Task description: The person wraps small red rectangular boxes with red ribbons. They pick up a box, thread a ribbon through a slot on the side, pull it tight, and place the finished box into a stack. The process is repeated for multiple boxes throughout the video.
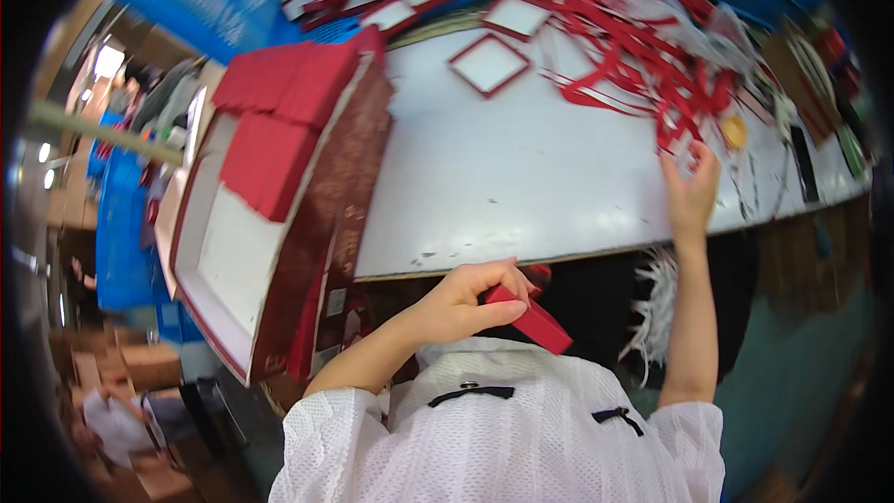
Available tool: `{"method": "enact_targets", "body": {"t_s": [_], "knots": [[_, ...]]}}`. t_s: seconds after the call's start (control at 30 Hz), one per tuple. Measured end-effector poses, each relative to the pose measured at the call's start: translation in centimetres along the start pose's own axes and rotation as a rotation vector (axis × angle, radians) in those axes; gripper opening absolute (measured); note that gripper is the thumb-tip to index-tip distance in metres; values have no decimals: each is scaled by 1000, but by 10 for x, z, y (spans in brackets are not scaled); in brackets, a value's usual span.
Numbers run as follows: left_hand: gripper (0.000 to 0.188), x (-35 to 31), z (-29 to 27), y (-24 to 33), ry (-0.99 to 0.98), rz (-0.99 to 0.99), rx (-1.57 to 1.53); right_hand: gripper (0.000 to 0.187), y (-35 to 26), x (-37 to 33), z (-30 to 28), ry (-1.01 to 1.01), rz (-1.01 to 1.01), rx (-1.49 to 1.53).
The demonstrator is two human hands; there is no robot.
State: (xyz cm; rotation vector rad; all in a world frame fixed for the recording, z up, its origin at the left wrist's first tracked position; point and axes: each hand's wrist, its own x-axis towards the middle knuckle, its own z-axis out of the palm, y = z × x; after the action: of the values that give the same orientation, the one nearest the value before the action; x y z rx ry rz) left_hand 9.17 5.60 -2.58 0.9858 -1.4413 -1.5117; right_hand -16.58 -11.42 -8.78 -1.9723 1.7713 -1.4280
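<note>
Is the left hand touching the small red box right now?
Touching. The head view shows the left hand with fingers wrapped over the near end of the small red box.

- Small red box (pixel 531 319): rectangular, flat-sided, plain red. Held in left hand (pixel 466 303), fingers curled over its upper end, thumb beneath. Tilted, lower end pointing down and to the right. Sits below the near edge of the white surface (pixel 484 177), close to the body.
- Red ribbon tangle (pixel 652 56): loose strips heaped on far right of surface. Right hand (pixel 691 191) touches its near edge.
</note>
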Motion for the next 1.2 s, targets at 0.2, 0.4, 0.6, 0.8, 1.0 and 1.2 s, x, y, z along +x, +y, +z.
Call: {"method": "enact_targets", "body": {"t_s": [0.2,0.4,0.6,0.8,1.0,1.2], "knots": [[20,-72,-49,115,756,646,-182,12,7,3,5,-208,-79,-96],[24,-132,-216,122,1235,535,-103,8,-40,-13,3,-187,-430,59],[20,-96,-245,64,1095,124,-94,8,-73,-23,-18,-264,-354,278],[25,-106,-254,79,1024,-15,37,12,-95,-28,-41,-402,95,770],[20,-48,-171,114,907,266,984,19,-118,-29,-49,-566,328,989],[10,40,-10,104,94,155,764,23,-141,-32,-58,-550,374,1158]]}}
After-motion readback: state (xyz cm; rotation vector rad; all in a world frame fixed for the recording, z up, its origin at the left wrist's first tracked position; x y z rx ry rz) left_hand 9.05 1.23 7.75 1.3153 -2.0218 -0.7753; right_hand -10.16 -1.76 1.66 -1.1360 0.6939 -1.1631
